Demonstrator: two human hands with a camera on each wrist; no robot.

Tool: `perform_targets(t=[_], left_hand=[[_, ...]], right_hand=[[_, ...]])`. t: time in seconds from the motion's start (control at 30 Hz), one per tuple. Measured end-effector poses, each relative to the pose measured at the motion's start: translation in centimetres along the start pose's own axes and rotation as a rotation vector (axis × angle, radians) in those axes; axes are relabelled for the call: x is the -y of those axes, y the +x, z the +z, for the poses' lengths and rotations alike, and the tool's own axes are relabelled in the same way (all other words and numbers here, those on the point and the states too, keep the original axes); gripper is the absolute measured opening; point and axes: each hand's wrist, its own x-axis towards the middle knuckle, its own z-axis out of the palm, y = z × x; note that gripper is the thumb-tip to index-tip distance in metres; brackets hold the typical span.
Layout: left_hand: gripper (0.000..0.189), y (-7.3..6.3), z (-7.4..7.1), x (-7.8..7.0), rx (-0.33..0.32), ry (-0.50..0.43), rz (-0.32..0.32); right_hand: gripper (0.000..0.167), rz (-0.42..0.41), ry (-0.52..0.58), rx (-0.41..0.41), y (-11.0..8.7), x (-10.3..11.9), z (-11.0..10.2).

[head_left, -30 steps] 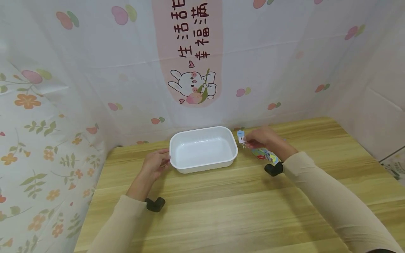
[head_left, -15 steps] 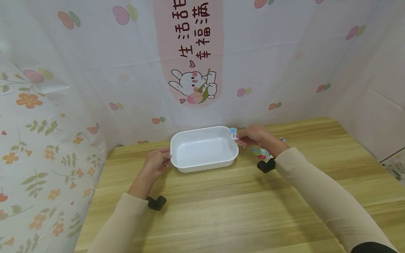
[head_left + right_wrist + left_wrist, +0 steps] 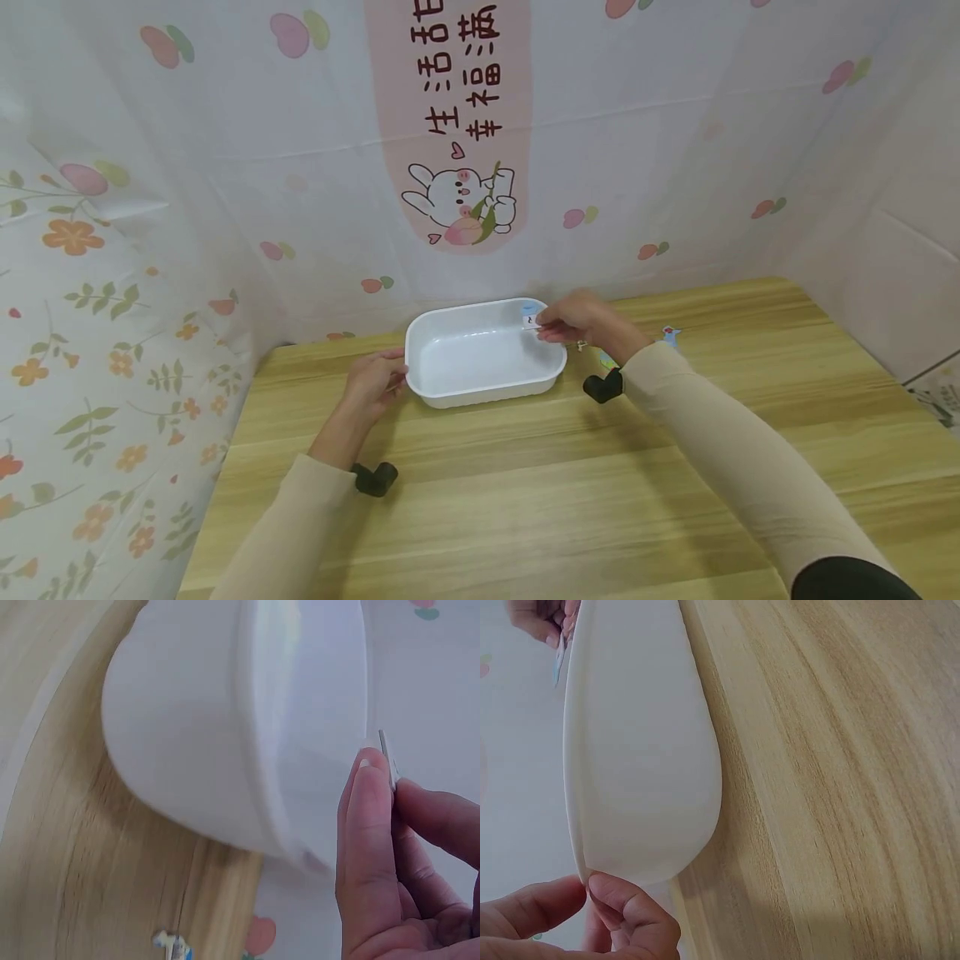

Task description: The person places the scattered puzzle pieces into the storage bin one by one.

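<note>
A white plastic tray (image 3: 486,398) with rounded corners stands near the back of the table. My left hand (image 3: 369,385) holds its left end; in the left wrist view, thumb and finger pinch the rim of the tray (image 3: 649,750). Above the tray's right end is my right hand (image 3: 576,318), pinching a small flat blue-and-white cutout (image 3: 528,315). The right wrist view shows this thin cutout (image 3: 389,761) edge-on between thumb and fingers. What is printed on it is too small to make out.
Right of the tray lie a small blue cutout (image 3: 670,335), a tiny pale piece (image 3: 581,345) and a green-yellow piece (image 3: 607,361) partly covered by the right arm. A patterned cloth (image 3: 637,167) hangs behind the wooden table (image 3: 495,500).
My right hand has carried the blue-and-white cutout leftward from the table beside the tray to above its right end. The left hand has kept its hold on the tray.
</note>
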Motion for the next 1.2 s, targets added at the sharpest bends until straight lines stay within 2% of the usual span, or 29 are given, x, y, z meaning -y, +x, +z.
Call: perform_targets(t=[0.3, 0.63, 0.83, 1.2], left_hand=[[0.039, 0.0, 0.1, 0.2, -0.003, 0.007, -0.006], [0.040, 0.4, -0.1, 0.4, 0.000, 0.006, -0.007], [0.039, 0.1, 0.1, 0.2, 0.010, 0.012, 0.008], [0.039, 0.2, -0.3, 0.0, 0.020, 0.022, 0.002]], right_hand=[[0.012, 0.036, -0.016, -0.019, 1.1, 0.2, 2.3], [0.018, 0.047, -0.031, 0.006, 2.8, -0.5, 4.3], [0.019, 0.053, -0.024, 0.016, 3.6, -0.6, 5.4], [0.011, 0.059, -0.039, 0.045, 4.5, -0.4, 8.1]])
